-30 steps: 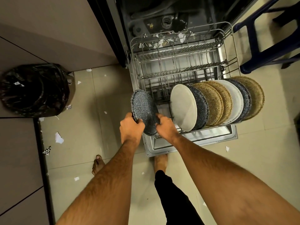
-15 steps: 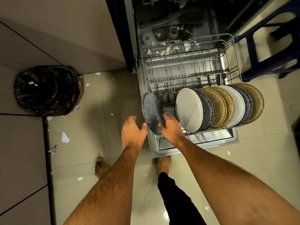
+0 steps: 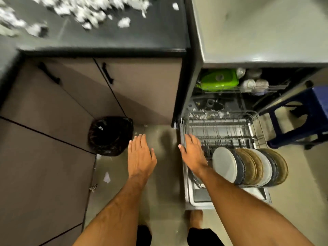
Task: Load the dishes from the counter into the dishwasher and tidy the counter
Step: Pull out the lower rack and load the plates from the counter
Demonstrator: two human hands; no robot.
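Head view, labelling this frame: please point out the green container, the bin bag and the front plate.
green container (image 3: 219, 80): head view, its lid.
bin bag (image 3: 111, 135): head view, its dark middle.
front plate (image 3: 224, 163): head view, its pale face.

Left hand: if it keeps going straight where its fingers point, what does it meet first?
Probably the cabinet front below the counter. The left hand hangs open above bare floor, fingers pointing up-frame; the black bin sits off to its left. Depth is unclear.

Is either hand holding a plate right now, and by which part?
Nothing is held. The left hand and right hand are both flat-fingered and empty; the plates stand in the lower rack.
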